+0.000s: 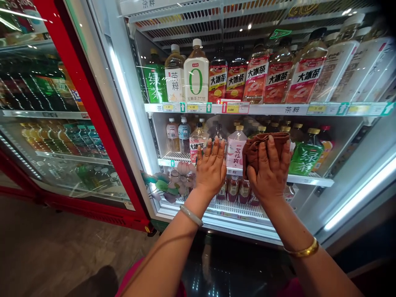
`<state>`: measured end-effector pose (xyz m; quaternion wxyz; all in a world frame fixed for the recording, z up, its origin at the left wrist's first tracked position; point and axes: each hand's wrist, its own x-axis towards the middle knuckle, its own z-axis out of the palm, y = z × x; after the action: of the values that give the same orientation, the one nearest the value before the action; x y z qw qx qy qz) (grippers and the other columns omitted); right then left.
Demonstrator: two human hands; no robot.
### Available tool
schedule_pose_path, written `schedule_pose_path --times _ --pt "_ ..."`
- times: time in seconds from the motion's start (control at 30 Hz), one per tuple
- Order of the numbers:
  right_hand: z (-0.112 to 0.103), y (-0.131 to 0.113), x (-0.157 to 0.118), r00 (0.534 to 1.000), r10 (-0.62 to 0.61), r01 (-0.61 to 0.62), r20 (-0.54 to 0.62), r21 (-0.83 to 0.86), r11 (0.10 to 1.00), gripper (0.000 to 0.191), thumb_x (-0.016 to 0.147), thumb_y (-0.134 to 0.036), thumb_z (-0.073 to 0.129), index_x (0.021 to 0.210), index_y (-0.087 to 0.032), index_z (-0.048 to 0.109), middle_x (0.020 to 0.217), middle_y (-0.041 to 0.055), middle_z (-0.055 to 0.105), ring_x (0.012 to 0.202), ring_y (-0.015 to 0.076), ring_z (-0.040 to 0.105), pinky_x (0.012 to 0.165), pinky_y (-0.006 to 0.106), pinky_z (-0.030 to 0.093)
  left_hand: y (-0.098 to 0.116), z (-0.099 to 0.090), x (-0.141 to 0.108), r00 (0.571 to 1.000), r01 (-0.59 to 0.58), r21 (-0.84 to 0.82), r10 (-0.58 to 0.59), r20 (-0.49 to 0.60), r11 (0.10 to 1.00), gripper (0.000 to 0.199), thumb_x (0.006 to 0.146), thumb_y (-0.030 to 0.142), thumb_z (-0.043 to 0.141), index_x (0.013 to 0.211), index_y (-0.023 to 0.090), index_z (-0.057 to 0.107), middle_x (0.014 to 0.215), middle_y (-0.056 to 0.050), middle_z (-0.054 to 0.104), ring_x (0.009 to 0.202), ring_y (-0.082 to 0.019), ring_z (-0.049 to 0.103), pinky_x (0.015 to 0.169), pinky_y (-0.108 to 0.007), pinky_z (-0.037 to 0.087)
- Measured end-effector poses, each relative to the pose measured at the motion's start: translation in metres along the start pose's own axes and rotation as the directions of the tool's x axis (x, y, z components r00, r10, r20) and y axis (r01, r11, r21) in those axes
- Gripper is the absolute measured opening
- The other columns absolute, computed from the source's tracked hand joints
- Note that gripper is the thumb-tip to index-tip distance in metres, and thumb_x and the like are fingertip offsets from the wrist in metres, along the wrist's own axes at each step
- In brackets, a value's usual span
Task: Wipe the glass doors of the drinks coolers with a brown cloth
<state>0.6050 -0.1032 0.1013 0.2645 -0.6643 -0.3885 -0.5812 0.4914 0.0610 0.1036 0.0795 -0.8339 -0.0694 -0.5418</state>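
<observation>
My left hand (211,167) is raised in front of the lit drinks fridge, palm forward, fingers stretched out with nothing in them. It appears to lie flat on the glass door, which carries faint reflections. To its right, my right hand (271,171) presses a folded brown cloth (252,148) toward the same glass, fingers spread over it. The cloth bunches past the thumb side and above the fingertips. Behind the hands, a pink-labelled bottle (235,146) stands on the middle shelf between them. A green bottle (307,152) shows right of the cloth.
Large bottles, including a white-labelled one (196,74), line the upper shelf (272,109) with its price tags. A flower decal (182,177) marks the lower left of the glass. Left of this stands a red-framed fridge (102,136) with more drinks, above a grey-brown floor (62,243).
</observation>
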Motion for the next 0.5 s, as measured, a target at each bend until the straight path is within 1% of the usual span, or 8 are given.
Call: schedule_pose_path --times 0.1,0.17,0.23,0.3,0.4,0.5 --pt "0.007 -0.020 0.015 0.999 0.039 -0.039 -0.014 0.023 0.999 0.085 0.090 -0.031 0.063 0.164 -0.020 0.024 0.170 0.0090 0.028 0.162 0.0320 0.000 0.128 0.065 0.018 -0.008 -0.004 -0.001 1.000 -0.008 -0.001 0.008 0.020 1.000 0.070 0.104 0.026 0.039 0.167 0.020 0.008 0.172 -0.008 0.022 0.162 -0.020 0.006 0.134 -0.048 -0.001" --pt "0.013 -0.038 0.021 0.999 0.033 -0.032 -0.008 0.044 0.999 0.085 0.091 -0.032 0.063 0.164 -0.021 0.022 0.170 0.0086 0.027 0.162 0.0321 -0.001 0.128 0.066 0.017 -0.013 -0.006 -0.001 0.999 -0.014 -0.005 0.015 0.031 1.000 0.071 0.104 0.026 0.040 0.167 0.021 0.007 0.171 -0.007 0.023 0.162 -0.021 0.009 0.134 -0.049 0.001" --pt "0.018 -0.055 0.021 1.000 -0.021 0.021 0.003 0.071 0.997 0.084 0.092 -0.032 0.064 0.164 -0.022 0.022 0.169 0.0083 0.030 0.162 0.0320 0.001 0.129 0.065 0.018 -0.017 -0.008 -0.002 0.999 -0.013 -0.010 0.014 0.039 1.000 0.072 0.104 0.026 0.041 0.167 0.021 0.007 0.171 -0.008 0.023 0.162 -0.021 0.010 0.134 -0.050 0.002" --pt "0.021 -0.065 0.013 0.996 -0.090 0.088 0.021 0.095 0.992 0.083 0.093 -0.031 0.064 0.164 -0.021 0.022 0.167 0.0078 0.034 0.162 0.0316 0.005 0.129 0.062 0.023 -0.021 -0.010 -0.003 0.999 -0.011 -0.014 0.012 0.047 1.000 0.073 0.103 0.025 0.041 0.167 0.020 0.006 0.171 -0.008 0.024 0.162 -0.021 0.011 0.134 -0.050 0.004" --pt "0.019 -0.066 -0.008 0.985 -0.160 0.152 0.066 0.108 0.982 0.085 0.093 -0.028 0.064 0.165 -0.021 0.020 0.166 0.0079 0.037 0.162 0.0305 0.008 0.129 0.059 0.026 -0.025 -0.013 -0.005 0.998 -0.015 -0.018 0.016 0.063 1.000 0.072 0.103 0.024 0.039 0.167 0.020 0.006 0.170 -0.010 0.026 0.162 -0.022 0.012 0.134 -0.051 0.008" --pt "0.013 -0.054 -0.022 0.977 -0.181 0.171 0.109 0.097 0.981 0.084 0.093 -0.028 0.063 0.165 -0.021 0.020 0.166 0.0093 0.037 0.162 0.0303 0.008 0.129 0.061 0.023 -0.028 -0.016 -0.008 0.998 0.005 -0.021 -0.004 0.059 1.000 0.069 0.105 0.025 0.038 0.167 0.020 0.007 0.171 -0.010 0.025 0.161 -0.023 0.015 0.134 -0.051 0.011"
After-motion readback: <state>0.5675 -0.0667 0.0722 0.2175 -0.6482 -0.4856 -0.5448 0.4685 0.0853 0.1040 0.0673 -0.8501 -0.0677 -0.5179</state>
